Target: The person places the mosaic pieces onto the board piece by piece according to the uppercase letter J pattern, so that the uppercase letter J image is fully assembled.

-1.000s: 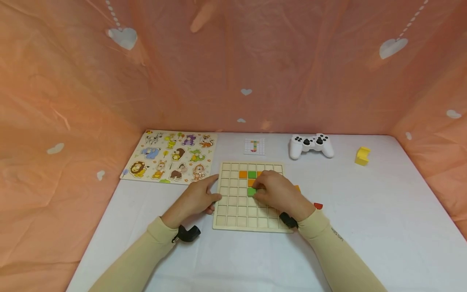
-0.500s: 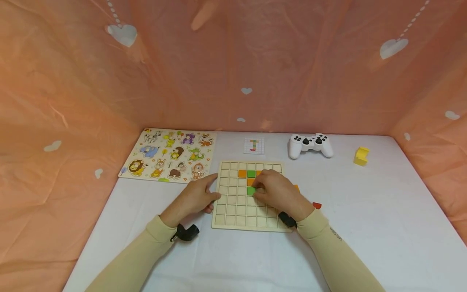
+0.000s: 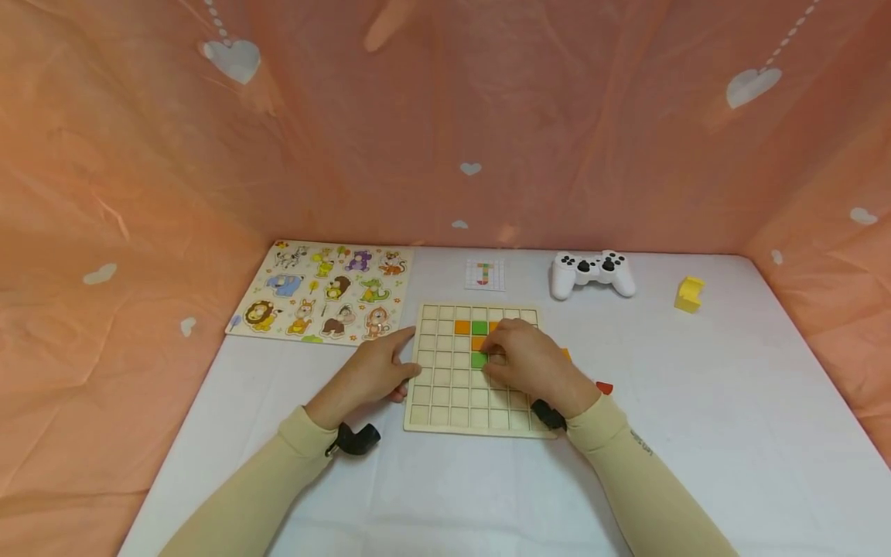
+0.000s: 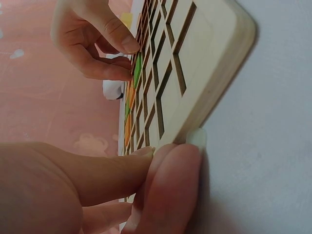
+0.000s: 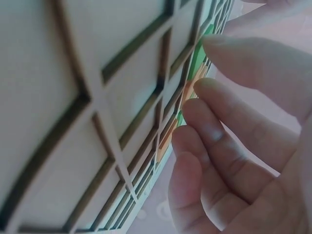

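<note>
"Reaching in from lower left, left hand [image 3: 376, 371] at the left edge of the wooden grid board [image 3: 440, 395]. Index finger stretched to the rim, thumb lower down on it, other fingers curled beneath. That grip?"

"Clamped on the board's edge, by the left wrist view: thumb above, a fingertip against the side. Board flat on the table [image 3: 445, 495]."

"Right hand [image 3: 534, 360]?"

"Arched over the board's right half, back of hand up, fingers bent. Thumb and index tips apart, both at the lower green tile [image 3: 477, 360]. Whether they pinch it, I cannot tell."

"Position of that tile?"

"Fourth row from the top, directly below an orange tile [image 3: 478, 343]. Upper green tile [image 3: 479, 327] next above."

"Changes against half a second ago?"

"Few. Same hand poses, same tiles in the same cells. In the head view the board, pattern card [image 3: 485, 274] and white controller [image 3: 595, 268] appear slightly higher. Red piece [image 3: 604, 387] unmoved on the table, beside the right wrist."
</note>
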### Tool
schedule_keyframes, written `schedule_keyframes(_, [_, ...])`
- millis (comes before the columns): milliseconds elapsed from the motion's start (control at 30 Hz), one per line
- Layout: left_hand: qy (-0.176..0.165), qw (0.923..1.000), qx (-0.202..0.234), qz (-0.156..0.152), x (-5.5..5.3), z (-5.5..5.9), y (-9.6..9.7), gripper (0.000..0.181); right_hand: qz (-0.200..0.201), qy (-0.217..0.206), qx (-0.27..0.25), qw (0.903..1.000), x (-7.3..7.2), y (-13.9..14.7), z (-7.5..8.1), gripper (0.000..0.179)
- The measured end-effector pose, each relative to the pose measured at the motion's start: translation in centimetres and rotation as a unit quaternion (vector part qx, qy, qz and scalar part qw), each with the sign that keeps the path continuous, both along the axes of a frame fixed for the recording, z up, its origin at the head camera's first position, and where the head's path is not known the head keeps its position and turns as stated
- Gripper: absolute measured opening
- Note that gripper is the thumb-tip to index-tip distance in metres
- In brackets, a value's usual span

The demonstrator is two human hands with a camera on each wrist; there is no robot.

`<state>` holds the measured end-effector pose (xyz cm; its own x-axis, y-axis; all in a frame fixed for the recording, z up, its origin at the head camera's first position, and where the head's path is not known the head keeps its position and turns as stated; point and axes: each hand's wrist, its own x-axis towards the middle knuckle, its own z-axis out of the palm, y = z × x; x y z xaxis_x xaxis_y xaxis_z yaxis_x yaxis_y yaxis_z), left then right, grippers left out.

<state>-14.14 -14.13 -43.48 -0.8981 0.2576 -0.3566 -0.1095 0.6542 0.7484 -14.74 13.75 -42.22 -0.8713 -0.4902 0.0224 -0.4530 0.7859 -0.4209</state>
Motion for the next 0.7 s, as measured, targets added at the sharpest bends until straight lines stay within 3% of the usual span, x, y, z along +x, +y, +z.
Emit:
schedule_keyframes(200, [0.004, 1.0, 0.0, -0.006, -0.1, 0.1, -0.1, 0.078, -0.008, -0.001, -0.009, 0.9999, -0.3, 0.6, 0.3, 0.02])
schedule_keyframes(700, [-0.009, 0.9999, -0.005, 0.002, -0.1, 0.1, 0.0, 0.079, -0.127, -0.044, -0.036, 0.9903, 0.5, 7.9, 0.9, 0.019])
